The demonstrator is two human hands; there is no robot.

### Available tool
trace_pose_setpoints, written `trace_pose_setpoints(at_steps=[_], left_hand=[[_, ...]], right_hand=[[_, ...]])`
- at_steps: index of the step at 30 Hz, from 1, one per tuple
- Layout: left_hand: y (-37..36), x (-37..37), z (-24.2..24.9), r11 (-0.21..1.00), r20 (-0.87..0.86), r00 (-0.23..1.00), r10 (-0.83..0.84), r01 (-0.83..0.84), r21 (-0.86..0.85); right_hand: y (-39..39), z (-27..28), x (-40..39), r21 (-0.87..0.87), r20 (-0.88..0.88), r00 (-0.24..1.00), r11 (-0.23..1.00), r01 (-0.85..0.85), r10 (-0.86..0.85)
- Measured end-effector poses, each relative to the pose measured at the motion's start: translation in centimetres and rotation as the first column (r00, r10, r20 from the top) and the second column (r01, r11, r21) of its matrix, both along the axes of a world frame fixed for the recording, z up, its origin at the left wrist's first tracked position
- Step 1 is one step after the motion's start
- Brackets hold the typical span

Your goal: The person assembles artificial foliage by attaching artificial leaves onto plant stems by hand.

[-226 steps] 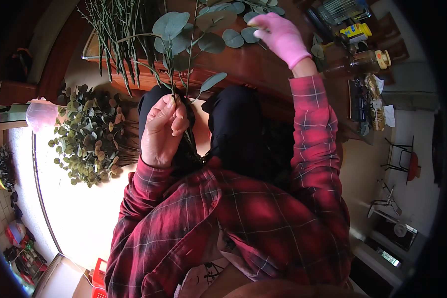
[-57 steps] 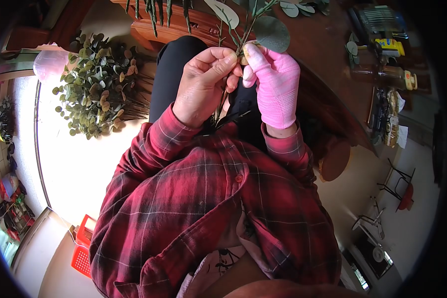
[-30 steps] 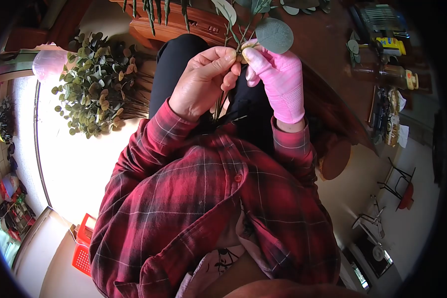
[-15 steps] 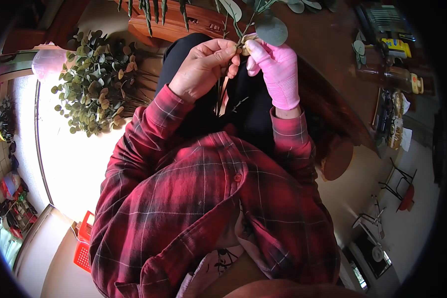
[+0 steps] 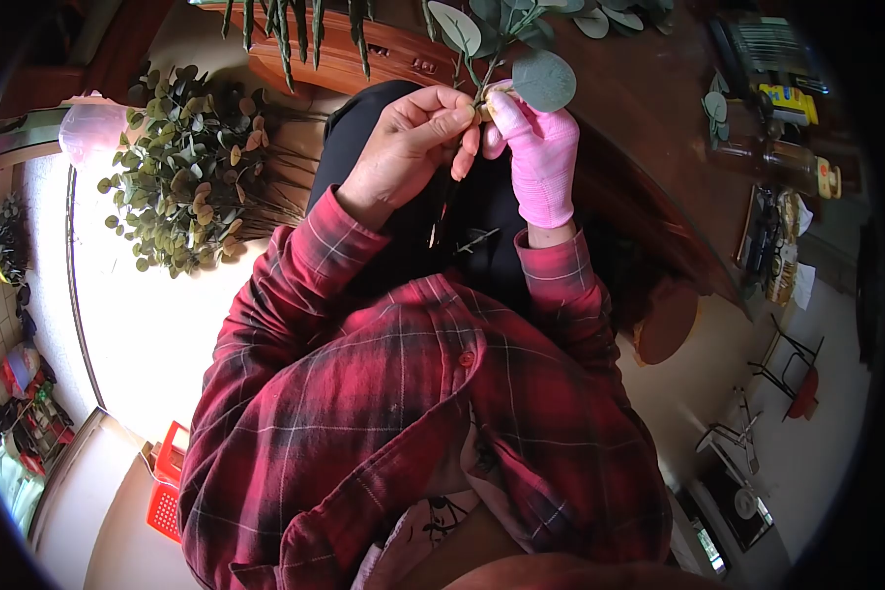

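Note:
My bare left hand (image 5: pixel 418 138) pinches the stem of a leafy artificial-looking eucalyptus branch (image 5: pixel 544 81), thumb against forefinger. In a pink glove, my right hand (image 5: pixel 538 143) is closed on the same stem just beside it, and the fingertips of both hands nearly meet. Broad grey-green leaves fan out above the hands. Below them the stem's lower end runs down over my dark trousers. What exactly lies between the fingertips is too small to make out. A thin twig (image 5: pixel 477 241) rests on my lap.
A bunch of eucalyptus stems (image 5: pixel 192 177) lies at left. Ahead stands a dark wooden table (image 5: pixel 639 108) with more leaves (image 5: pixel 619 15), a brown jar (image 5: pixel 792 165) and a yellow package (image 5: pixel 789 103). Green strands hang beside a carved wooden piece (image 5: pixel 383 49). A red basket (image 5: pixel 165 501) sits lower left.
Both hands have shifted slightly down with the branch, and its leaves now show more fully. The gloved hand has come a little to the left. Both keep their grip.

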State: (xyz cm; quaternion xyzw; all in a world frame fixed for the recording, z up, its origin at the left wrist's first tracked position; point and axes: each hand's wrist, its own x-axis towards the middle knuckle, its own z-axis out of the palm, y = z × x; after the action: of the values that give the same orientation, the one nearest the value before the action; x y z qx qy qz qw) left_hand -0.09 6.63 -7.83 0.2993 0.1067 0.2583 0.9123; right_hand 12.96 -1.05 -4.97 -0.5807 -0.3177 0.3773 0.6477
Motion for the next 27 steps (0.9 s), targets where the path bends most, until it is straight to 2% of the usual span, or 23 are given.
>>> trace_pose_setpoints(at_steps=[10, 16, 19, 27], left_hand=[[-0.5, 0.1, 0.7, 0.999, -0.048, 0.999, 0.027, -0.026, 0.019], [-0.5, 0.1, 0.6, 0.998, -0.070, 0.997, 0.027, -0.031, -0.057], [-0.6, 0.3, 0.5, 0.999, -0.095, 0.994, 0.049, -0.050, -0.005], [-0.6, 0.3, 0.3, 0.998, -0.084, 0.995, 0.057, -0.057, 0.000]], right_hand=[[-0.8, 1.1, -0.3, -0.001, 0.037, 0.999, 1.000, 0.005, -0.005], [-0.6, 0.2, -0.3, 0.029, -0.003, 0.999, 0.999, 0.038, -0.038], [-0.7, 0.5, -0.3, 0.014, -0.021, 1.000, 1.000, 0.023, -0.023], [-0.9, 0.7, -0.7, 0.009, 0.026, 1.000, 1.000, 0.013, -0.013]])
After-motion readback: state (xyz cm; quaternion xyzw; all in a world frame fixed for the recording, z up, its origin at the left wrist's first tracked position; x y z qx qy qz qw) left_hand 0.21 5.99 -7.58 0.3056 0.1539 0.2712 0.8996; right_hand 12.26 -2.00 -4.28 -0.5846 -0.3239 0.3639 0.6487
